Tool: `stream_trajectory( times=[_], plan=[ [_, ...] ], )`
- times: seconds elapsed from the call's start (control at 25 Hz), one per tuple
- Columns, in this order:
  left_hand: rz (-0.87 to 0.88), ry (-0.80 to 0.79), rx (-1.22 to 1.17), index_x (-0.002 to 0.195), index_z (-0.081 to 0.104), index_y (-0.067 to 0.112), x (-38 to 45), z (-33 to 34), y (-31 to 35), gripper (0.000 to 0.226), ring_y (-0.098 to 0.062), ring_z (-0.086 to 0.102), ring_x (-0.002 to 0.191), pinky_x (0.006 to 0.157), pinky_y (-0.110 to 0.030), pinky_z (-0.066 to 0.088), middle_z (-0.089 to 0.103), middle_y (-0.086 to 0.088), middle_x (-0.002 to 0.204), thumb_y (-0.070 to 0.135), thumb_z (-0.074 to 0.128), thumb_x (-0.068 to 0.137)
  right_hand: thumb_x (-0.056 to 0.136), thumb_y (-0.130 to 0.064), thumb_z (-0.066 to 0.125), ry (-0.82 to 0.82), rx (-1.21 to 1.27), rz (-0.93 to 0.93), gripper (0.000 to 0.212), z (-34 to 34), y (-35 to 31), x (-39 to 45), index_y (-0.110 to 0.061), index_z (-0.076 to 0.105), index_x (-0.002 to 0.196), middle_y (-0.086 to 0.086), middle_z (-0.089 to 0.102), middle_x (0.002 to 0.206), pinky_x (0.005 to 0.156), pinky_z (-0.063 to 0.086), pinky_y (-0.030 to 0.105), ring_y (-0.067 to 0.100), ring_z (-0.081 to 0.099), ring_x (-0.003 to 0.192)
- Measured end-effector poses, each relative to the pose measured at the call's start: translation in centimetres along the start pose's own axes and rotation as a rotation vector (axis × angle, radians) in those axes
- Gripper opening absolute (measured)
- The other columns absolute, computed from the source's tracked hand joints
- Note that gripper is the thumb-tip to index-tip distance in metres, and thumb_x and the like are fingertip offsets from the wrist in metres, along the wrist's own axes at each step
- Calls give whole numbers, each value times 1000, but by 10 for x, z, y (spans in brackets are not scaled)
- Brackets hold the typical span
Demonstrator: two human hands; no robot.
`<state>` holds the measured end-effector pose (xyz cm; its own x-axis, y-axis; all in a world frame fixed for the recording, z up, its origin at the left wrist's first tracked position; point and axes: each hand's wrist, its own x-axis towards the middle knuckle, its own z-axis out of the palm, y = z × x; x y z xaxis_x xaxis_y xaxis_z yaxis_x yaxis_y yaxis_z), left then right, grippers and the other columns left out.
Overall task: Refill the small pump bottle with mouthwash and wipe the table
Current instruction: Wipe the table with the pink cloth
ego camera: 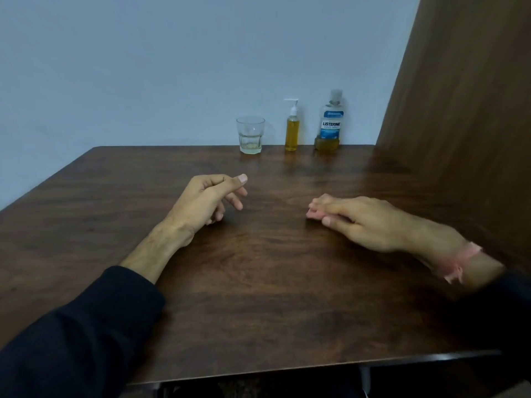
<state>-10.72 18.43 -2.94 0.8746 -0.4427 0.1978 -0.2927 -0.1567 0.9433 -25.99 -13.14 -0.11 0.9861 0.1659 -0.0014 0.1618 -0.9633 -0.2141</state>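
Note:
A small pump bottle (292, 130) with a white pump stands at the table's far edge, nearly full of yellow liquid. To its right stands a clear mouthwash bottle (330, 124) with a blue label and a little yellow liquid at the bottom. My left hand (205, 201) hovers over the middle of the table with loosely curled fingers and holds nothing. My right hand (359, 219) lies palm down on the table (258, 282) with its fingers straight. A small pink patch shows under its fingertips; I cannot tell what it is.
A clear glass tumbler (250, 135) with a trace of liquid stands left of the pump bottle. A brown wooden panel (465, 110) rises along the table's right side. A pale wall runs behind. A pink band (459, 262) is on my right wrist.

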Motion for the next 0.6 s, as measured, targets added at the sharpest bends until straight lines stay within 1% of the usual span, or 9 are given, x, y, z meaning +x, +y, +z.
stream_trajectory(
  times=[0.08,0.16,0.2,0.28,0.36,0.4,0.44,0.56,0.6],
  plan=[
    [-16,8,0,94,88,22,2,2,1,48,-8,52,46,39,-18,32,84,-3,83,67,71,102,118,-50,37,-17,-43,148,51,-9,0,35,-46,35,170,-22,25,180,138,17,51,5,16,169],
    [-21,-4,2,94,88,23,2,3,2,49,-8,52,46,39,-18,32,84,-4,83,69,70,100,119,-51,36,-27,20,106,54,-1,-28,64,-42,33,172,-21,22,181,139,11,54,5,11,169],
    [-23,-9,1,94,88,24,2,2,1,51,-8,52,46,39,-18,32,84,-4,83,72,70,97,119,-50,37,-16,53,20,54,11,-39,67,-41,35,171,-23,24,180,139,11,50,1,11,168],
    [-22,-14,-9,94,88,25,3,1,-1,54,-8,52,46,38,-18,32,84,-4,83,77,70,92,116,-50,44,-47,133,-161,52,24,-44,52,-42,44,168,-27,33,176,138,13,36,-8,14,165],
    [-23,-16,-13,95,88,25,5,0,-2,54,-7,52,46,39,-18,32,84,-4,84,76,70,95,112,-49,54,-89,234,-266,46,14,-25,29,-43,58,158,-31,45,168,136,20,25,-12,26,160],
    [-24,-21,-9,95,88,25,6,1,-2,52,-7,52,47,39,-18,32,84,-4,84,74,69,98,112,-46,57,-85,288,-235,42,7,-12,21,-43,62,154,-30,49,166,135,23,24,-12,32,159],
    [-24,-24,-6,95,88,25,7,2,-2,51,-7,52,47,39,-17,32,84,-5,84,71,69,101,114,-44,58,-63,305,-149,41,2,3,19,-44,62,154,-27,47,167,136,25,29,-10,33,158],
    [-41,-14,-11,93,89,25,6,4,2,52,-8,52,46,39,-17,33,84,-5,84,73,68,100,118,-48,41,-46,128,90,49,-5,4,45,-43,43,166,-22,32,176,139,15,44,0,22,166],
    [-44,-12,-14,92,89,26,6,4,3,54,-8,52,46,39,-17,32,84,-5,83,76,68,97,118,-50,36,-40,116,80,51,-4,-10,62,-42,39,168,-22,28,178,139,11,46,2,16,168]
  ],
)
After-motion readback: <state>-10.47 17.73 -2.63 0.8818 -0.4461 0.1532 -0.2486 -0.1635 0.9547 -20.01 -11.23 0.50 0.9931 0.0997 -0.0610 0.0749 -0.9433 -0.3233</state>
